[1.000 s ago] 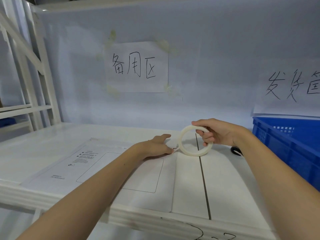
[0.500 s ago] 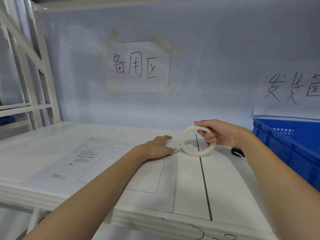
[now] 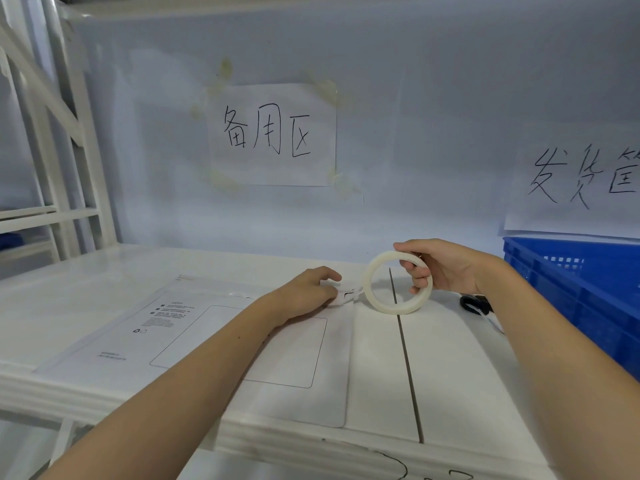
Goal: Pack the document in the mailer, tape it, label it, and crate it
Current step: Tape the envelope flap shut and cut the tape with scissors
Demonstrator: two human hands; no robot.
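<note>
A white mailer [image 3: 221,344] with printed text and an outlined box lies flat on the white table [image 3: 460,386]. My left hand [image 3: 308,292] rests on the mailer's far right corner, fingers pressing down where a strip of tape comes off the roll. A whitish tape roll [image 3: 398,285] stands on edge just right of the mailer. My right hand [image 3: 440,268] grips the roll, fingers curled through its hole. The document is not visible.
A blue plastic crate [image 3: 585,299] stands at the right edge of the table. Black scissors [image 3: 476,304] lie beside it, behind my right wrist. Two handwritten paper signs hang on the back wall. A white shelf frame [image 3: 52,188] stands at the left.
The tape roll and my right hand have shifted slightly to the right, away from my left hand. My left hand stays on the mailer's corner.
</note>
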